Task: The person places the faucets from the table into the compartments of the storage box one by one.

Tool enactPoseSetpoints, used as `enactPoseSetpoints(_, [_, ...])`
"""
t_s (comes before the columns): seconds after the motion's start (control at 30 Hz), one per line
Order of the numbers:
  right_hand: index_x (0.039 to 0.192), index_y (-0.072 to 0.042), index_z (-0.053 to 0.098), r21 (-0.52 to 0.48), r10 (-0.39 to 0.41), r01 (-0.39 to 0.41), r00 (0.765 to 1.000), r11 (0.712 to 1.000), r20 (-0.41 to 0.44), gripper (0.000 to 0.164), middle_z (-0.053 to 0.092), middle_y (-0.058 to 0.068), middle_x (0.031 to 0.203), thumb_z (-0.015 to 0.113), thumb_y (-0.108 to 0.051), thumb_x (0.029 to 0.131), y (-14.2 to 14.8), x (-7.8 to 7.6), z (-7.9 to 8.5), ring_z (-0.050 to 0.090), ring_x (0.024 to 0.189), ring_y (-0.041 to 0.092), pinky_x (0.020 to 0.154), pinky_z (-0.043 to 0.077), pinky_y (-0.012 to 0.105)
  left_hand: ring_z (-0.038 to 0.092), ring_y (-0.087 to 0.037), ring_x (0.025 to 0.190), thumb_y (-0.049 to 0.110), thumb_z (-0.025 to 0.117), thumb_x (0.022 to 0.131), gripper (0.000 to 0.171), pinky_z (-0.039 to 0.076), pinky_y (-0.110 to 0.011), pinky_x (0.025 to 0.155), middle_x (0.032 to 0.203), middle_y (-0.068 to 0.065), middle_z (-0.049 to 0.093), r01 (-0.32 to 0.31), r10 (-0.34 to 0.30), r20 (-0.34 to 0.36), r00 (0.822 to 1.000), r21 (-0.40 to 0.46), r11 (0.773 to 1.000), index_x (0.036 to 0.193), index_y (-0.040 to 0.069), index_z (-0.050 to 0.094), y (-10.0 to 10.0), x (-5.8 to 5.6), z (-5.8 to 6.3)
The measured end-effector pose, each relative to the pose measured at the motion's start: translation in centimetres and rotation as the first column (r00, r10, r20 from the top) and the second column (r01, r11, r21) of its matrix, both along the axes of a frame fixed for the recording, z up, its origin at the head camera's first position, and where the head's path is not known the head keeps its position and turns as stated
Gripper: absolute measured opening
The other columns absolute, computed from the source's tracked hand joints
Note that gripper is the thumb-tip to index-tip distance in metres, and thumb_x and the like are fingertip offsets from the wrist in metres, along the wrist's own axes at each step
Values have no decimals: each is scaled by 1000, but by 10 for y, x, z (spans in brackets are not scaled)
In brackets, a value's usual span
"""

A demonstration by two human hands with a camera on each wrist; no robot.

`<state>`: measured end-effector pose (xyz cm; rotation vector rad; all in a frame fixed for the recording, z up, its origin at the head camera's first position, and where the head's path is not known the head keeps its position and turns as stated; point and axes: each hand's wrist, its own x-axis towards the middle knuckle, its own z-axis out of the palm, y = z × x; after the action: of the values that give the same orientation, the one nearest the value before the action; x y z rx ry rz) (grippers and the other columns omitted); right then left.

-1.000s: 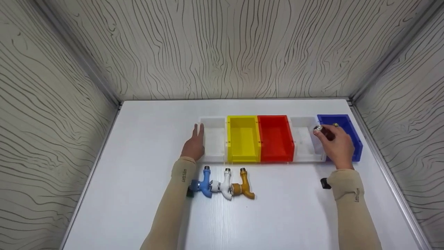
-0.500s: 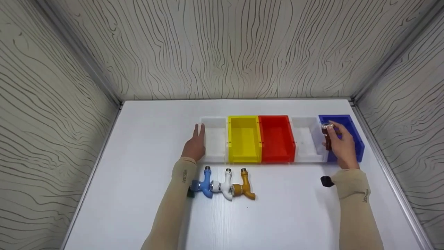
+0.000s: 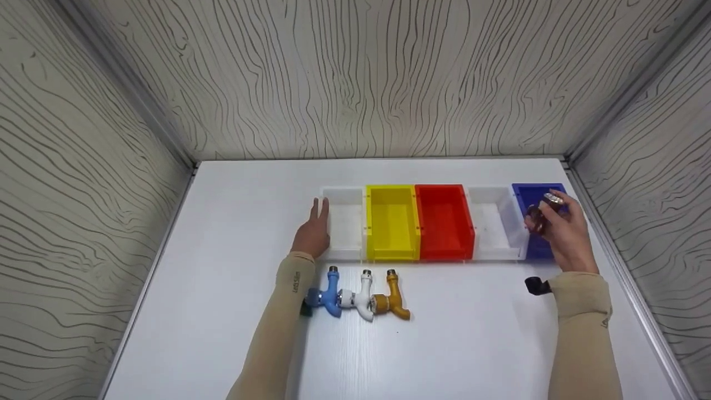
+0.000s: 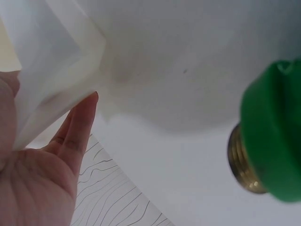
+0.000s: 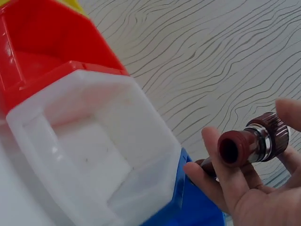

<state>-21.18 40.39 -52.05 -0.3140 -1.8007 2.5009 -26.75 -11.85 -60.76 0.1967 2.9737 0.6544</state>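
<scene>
My right hand (image 3: 569,233) holds a dark red-brown tap (image 5: 256,141) with a silver collar and ribbed knob, above the blue bin (image 3: 536,191) at the row's right end. Its fingers curl behind the tap in the right wrist view, with the thumb by the knob. My left hand (image 3: 312,236) rests with straight fingers against the outer left wall of the left white bin (image 3: 344,253); its thumb is partly hidden. Blue (image 3: 331,294), white (image 3: 364,297) and ochre (image 3: 393,297) taps lie in front. A green tap (image 4: 273,136) with brass thread sits under my left wrist, mostly hidden in the head view.
Between the end bins stand a yellow bin (image 3: 391,222), a red bin (image 3: 444,222) and a second white bin (image 3: 491,222), all joined in one row. Patterned panels (image 3: 355,78) enclose the white table (image 3: 250,200) at the back and sides.
My right hand has moved right with the red-brown tap, from the right white bin's edge to over the blue bin, and the tap has turned in its fingers. My left hand stays put.
</scene>
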Motion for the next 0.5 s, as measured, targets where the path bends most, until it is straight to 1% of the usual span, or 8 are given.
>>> enactPoseSetpoints(0.1, [151,-20,41,148,-60,56,998,987,23,56,57,8,115,66,-15,101,1,-1,-3,72,82,15,73,65,28,72,-34,102,-1,55,99,82,61,-44,90,173,-20,14,-7,7,13,1000,0,1000,168,14,14,0,0,0])
enactPoseSetpoints(0.17, [154,-24,41,315,-107,84,993,945,57,57,56,15,130,65,-24,102,2,-2,-3,68,85,10,71,64,24,71,-34,109,0,55,99,82,60,-43,94,173,-19,13,-13,13,20,1000,-4,1000,168,14,13,0,0,0])
enactPoseSetpoints(0.2, [156,-27,40,396,-130,89,988,914,78,58,53,18,140,63,-29,103,2,-2,-3,66,91,8,71,63,22,70,-35,112,0,55,100,82,60,-43,96,173,-19,13,-15,15,23,1000,-7,1000,168,15,12,1,-1,0])
enactPoseSetpoints(0.27, [159,-29,38,552,-186,100,977,828,101,60,46,19,155,59,-40,104,3,-3,-2,63,106,10,74,60,16,71,-35,108,-1,57,99,83,60,-43,93,173,-20,13,-14,14,27,1000,-1,1000,168,14,13,1,0,0])
enactPoseSetpoints(0.33, [161,-28,36,679,-230,95,967,728,111,62,42,18,162,53,-47,105,4,-3,-1,58,119,14,83,54,16,72,-34,104,-2,58,98,84,61,-43,91,173,-20,14,-10,10,26,1000,5,1000,168,13,14,0,-1,0])
enactPoseSetpoints(0.37, [162,-26,35,718,-243,94,964,689,108,62,42,19,161,51,-48,105,4,-3,-1,56,126,18,89,52,18,72,-34,102,-2,58,97,85,61,-43,90,173,-20,14,-9,9,26,1000,5,1000,168,13,14,0,-1,0])
enactPoseSetpoints(0.43, [162,-20,34,765,-260,96,961,636,96,62,48,20,157,48,-46,107,6,-4,-1,51,134,26,96,47,27,72,-34,98,-3,59,96,85,61,-43,88,173,-21,15,-8,7,24,1000,7,1000,168,13,14,0,-1,0])
enactPoseSetpoints(0.5, [161,-13,32,792,-251,78,963,605,98,62,46,23,157,46,-42,108,10,-5,-2,48,136,34,103,46,38,72,-34,102,-2,58,97,85,60,-43,92,173,-20,15,-9,9,19,1000,1,1000,168,13,14,1,-1,-1])
